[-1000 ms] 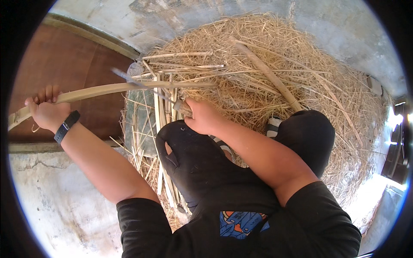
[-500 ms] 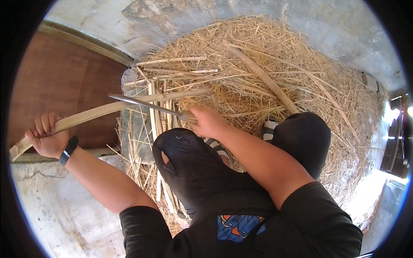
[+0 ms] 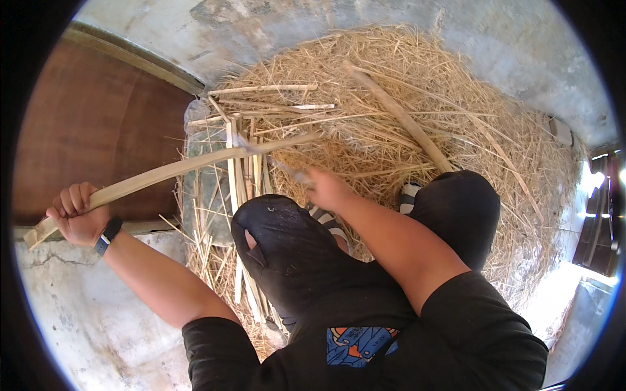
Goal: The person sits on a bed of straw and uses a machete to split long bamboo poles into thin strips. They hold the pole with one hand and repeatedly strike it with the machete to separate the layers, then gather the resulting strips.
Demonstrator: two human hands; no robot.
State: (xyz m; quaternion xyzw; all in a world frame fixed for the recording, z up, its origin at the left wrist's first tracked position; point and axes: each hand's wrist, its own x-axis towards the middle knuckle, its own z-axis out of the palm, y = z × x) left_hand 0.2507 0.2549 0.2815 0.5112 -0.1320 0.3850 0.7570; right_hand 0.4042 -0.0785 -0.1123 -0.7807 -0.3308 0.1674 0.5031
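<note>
My left hand (image 3: 79,214) is wrapped round the left end of a long split bamboo strip (image 3: 166,171). The strip slants up to the right, and its far end lies over the straw. A knife with a long blade (image 3: 285,168), smeared by motion, is gripped in my right hand (image 3: 330,191) in front of my left knee. Its blade runs up and left to the bamboo strip and crosses it near the middle; whether it cuts into the wood I cannot tell. Beneath the strip lie several thin split bamboo pieces (image 3: 238,179).
Straw (image 3: 391,58) covers the floor up to a stained grey wall (image 3: 495,45). A thicker bamboo pole (image 3: 404,120) rests on it beyond my knees. At the left, a brown panel (image 3: 85,124) stands in a wooden frame. More bamboo sticks (image 3: 274,88) lie at the back left.
The knife has swung round from pointing left to a steeper slant, its tip now at the strip. My right hand has shifted slightly right, and my left hand and the strip a little right.
</note>
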